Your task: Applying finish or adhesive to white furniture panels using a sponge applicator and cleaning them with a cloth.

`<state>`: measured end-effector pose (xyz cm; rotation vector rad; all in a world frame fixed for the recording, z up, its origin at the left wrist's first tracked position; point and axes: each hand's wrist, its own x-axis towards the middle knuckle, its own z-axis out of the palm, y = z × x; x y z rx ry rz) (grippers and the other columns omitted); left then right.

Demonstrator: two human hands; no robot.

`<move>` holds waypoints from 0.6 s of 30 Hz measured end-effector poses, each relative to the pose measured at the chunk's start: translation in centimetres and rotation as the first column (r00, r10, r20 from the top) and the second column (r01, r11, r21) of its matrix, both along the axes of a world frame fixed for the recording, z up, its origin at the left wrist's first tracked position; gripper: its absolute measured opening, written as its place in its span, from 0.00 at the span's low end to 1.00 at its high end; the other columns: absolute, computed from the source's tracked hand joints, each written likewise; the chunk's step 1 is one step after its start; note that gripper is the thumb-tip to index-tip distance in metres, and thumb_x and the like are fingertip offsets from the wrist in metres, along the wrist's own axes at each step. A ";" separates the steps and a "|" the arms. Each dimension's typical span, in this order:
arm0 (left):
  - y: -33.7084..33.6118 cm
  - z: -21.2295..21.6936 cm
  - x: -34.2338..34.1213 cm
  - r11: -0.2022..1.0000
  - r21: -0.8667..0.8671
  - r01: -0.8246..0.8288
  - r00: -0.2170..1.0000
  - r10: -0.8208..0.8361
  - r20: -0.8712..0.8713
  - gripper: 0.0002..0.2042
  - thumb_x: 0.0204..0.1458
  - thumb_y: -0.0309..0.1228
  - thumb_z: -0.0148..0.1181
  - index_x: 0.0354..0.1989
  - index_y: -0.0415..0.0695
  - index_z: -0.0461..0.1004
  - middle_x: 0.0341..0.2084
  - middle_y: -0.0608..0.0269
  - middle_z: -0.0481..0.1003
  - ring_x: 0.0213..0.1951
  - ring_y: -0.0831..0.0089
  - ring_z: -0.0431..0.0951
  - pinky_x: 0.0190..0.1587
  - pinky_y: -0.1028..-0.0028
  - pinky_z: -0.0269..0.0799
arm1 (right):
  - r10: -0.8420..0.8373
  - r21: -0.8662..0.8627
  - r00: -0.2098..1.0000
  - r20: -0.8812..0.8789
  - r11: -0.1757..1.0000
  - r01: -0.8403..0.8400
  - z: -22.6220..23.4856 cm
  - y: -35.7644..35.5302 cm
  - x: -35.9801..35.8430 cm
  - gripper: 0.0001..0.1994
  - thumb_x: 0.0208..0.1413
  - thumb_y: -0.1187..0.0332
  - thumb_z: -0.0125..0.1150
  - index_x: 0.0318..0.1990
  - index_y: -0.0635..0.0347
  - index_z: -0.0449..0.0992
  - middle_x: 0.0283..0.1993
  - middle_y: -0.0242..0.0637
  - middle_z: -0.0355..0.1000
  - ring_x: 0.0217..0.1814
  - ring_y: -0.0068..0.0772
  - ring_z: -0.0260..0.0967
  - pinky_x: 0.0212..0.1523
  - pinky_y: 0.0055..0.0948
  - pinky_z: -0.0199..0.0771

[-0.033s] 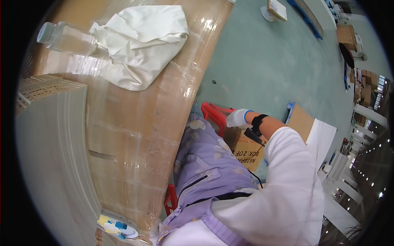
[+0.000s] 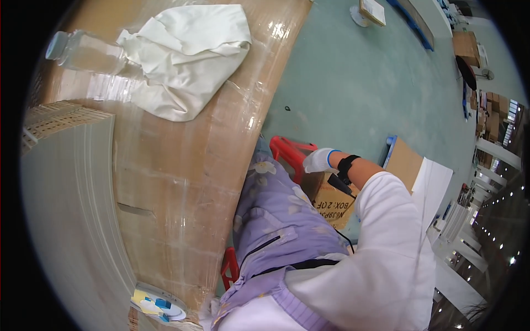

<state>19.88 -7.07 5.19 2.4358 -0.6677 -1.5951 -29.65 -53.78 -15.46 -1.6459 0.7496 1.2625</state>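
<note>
My right hand [image 2: 318,160], in a white glove with a blue cuff edge, hangs low beside my lap. It is nearest to a red plastic stool [image 2: 288,150] and, below, a brown cardboard box [image 2: 334,207] with dark print. Whether it touches either is unclear, and its fingers are foreshortened. A black strap [image 2: 346,165] circles that wrist, with a small black device and a cable next to it. My left hand is outside the picture. On the brown table at left lie a crumpled white cloth [image 2: 190,60] and, touching it, a clear bottle [image 2: 91,52] with a pale blue cap.
Clear film covers the table [image 2: 176,182]. Stacked pale sheets [image 2: 72,193] stand on its left side, near a round white item [image 2: 165,309] with blue pieces. Beyond my arm are a flat brown board [image 2: 404,163] and white sheets on the green floor [image 2: 342,94].
The table and the things on it sit slightly farther left and up in the picture. My right hand keeps its place by the stool and box.
</note>
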 end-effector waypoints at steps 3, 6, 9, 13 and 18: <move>-1.1 0.9 0.7 0.999 -0.002 0.037 0.999 -0.037 0.029 0.17 0.63 0.36 0.56 0.50 0.32 0.76 0.34 0.61 0.80 0.36 0.77 0.77 0.40 0.76 0.73 | 0.024 -0.050 1.000 -0.005 0.998 -0.024 1.8 -0.6 -0.5 0.20 0.57 0.52 0.51 0.47 0.55 0.80 0.49 0.50 0.77 0.52 0.55 0.73 0.51 0.47 0.71; -4.6 -0.3 0.6 0.995 -0.051 0.090 0.996 -0.090 0.015 0.18 0.63 0.36 0.56 0.50 0.31 0.76 0.34 0.61 0.80 0.36 0.78 0.76 0.40 0.76 0.73 | 0.140 -0.133 0.925 -0.353 0.971 -0.198 3.3 -6.7 -9.7 0.20 0.55 0.53 0.51 0.46 0.53 0.82 0.51 0.46 0.77 0.53 0.55 0.74 0.51 0.47 0.75; -7.4 0.4 0.5 0.990 -0.083 0.114 0.992 -0.109 0.064 0.18 0.64 0.36 0.56 0.50 0.31 0.76 0.34 0.61 0.80 0.36 0.78 0.76 0.40 0.77 0.73 | -0.016 -0.479 0.872 -0.489 0.840 -0.253 10.5 -17.8 -10.4 0.20 0.52 0.54 0.56 0.47 0.54 0.82 0.51 0.46 0.78 0.54 0.52 0.75 0.54 0.46 0.75; -12.1 0.3 -0.7 0.999 -0.017 0.039 0.999 -0.038 0.025 0.21 0.66 0.39 0.53 0.55 0.31 0.73 0.35 0.58 0.79 0.39 0.75 0.77 0.46 0.75 0.73 | 0.011 -0.748 0.936 -0.352 0.598 -0.288 21.3 -28.1 -9.2 0.22 0.58 0.49 0.53 0.49 0.53 0.81 0.50 0.44 0.78 0.52 0.49 0.75 0.55 0.42 0.74; -16.7 0.2 -1.9 0.990 0.003 0.140 0.989 -0.140 0.043 0.16 0.65 0.38 0.53 0.42 0.33 0.76 0.30 0.62 0.78 0.34 0.77 0.75 0.41 0.75 0.71 | -0.115 -0.925 0.993 0.032 0.374 0.073 27.3 -32.9 -2.8 0.24 0.59 0.47 0.51 0.44 0.60 0.80 0.40 0.46 0.79 0.44 0.48 0.74 0.49 0.38 0.69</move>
